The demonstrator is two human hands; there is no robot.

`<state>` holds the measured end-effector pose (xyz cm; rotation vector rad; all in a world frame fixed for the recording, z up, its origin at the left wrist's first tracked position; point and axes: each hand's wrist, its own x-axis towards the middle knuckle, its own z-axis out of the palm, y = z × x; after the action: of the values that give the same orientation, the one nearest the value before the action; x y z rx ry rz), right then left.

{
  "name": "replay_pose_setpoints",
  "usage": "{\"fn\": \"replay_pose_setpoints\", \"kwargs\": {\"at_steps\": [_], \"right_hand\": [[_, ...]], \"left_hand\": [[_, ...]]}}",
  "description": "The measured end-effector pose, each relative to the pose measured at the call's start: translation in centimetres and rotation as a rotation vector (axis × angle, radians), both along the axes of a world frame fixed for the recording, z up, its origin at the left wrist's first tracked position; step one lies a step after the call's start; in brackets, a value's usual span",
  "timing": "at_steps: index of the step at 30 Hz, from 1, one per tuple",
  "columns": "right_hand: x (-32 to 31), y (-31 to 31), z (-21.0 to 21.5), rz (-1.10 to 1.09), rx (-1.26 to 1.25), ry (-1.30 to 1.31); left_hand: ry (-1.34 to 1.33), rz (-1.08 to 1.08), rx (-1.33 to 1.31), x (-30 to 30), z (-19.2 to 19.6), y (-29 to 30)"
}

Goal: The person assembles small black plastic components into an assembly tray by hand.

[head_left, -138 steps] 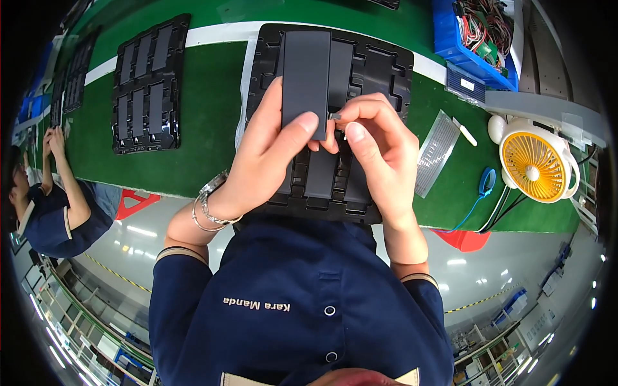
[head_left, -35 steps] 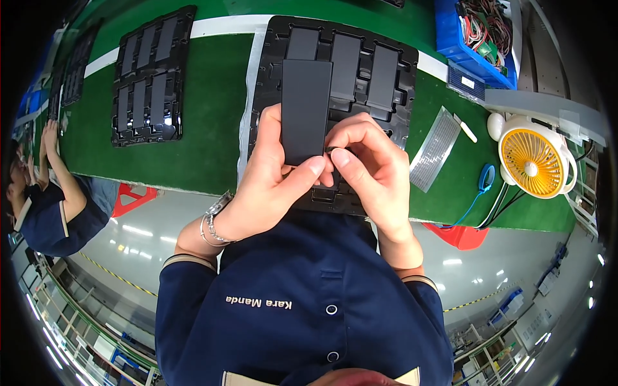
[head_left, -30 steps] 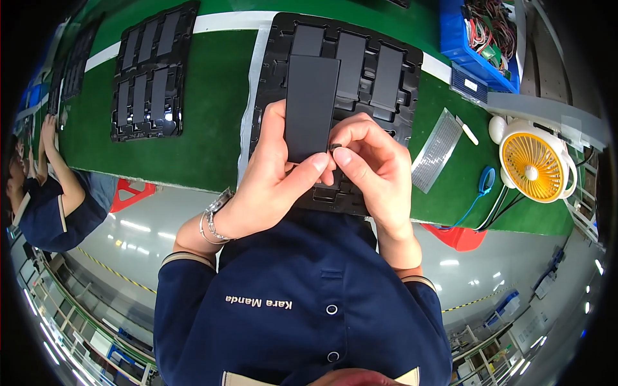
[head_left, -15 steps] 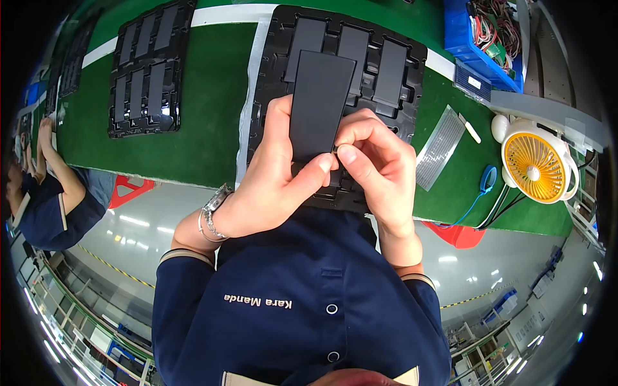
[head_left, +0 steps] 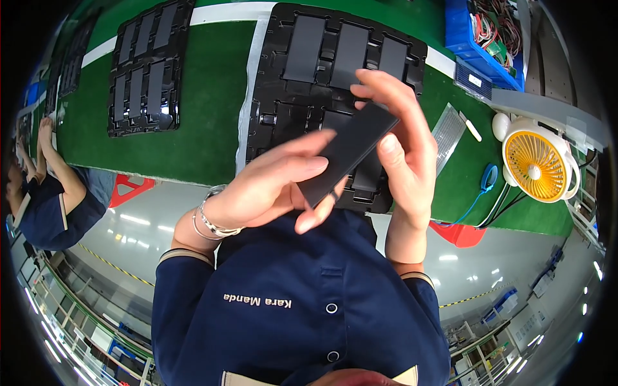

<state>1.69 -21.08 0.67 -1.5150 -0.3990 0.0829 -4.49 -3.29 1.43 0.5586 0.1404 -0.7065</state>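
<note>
The flat black panel (head_left: 347, 153) stood straight a moment ago, but now both hands, left hand (head_left: 273, 186) and right hand (head_left: 402, 151), have tipped it sideways above the black tray (head_left: 277, 83), fingers pinching its edges, so it looks lifted out for turning.

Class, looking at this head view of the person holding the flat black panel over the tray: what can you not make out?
- Black panel: lower end hidden by the left hand.
- Black tray: near cells covered by both hands; right hand.
- Blue bin: cut off by the rim.
- Co-worker: small, bent at the left edge.

One head-worn fisheye view looks steeply down, close above the hands (head_left: 335, 167).
</note>
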Motion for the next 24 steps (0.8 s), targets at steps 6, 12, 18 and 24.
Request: {"fn": "replay_pose_setpoints", "kwargs": {"at_steps": [6, 12, 18, 24], "right_hand": [[0.0, -1.1, 0.1, 0.156, -0.155, 0.079], [-0.6, -0.9, -0.6, 0.102, -0.175, 0.141], [-0.6, -1.9, 0.2, 0.06, -0.723, -0.424], [-2.5, -0.1, 0.3, 0.441, -1.072, -0.486]], "left_hand": [[0.276, -0.205, -0.442, -0.5, -1.0, -0.4], [0.307, -0.184, -0.495, -1.1, -1.8, -0.5], [-0.012, 0.138, 0.258, -2.1, -1.6, 2.6], [-0.298, 0.057, 0.99, -3.6, -0.6, 4.2]]}}
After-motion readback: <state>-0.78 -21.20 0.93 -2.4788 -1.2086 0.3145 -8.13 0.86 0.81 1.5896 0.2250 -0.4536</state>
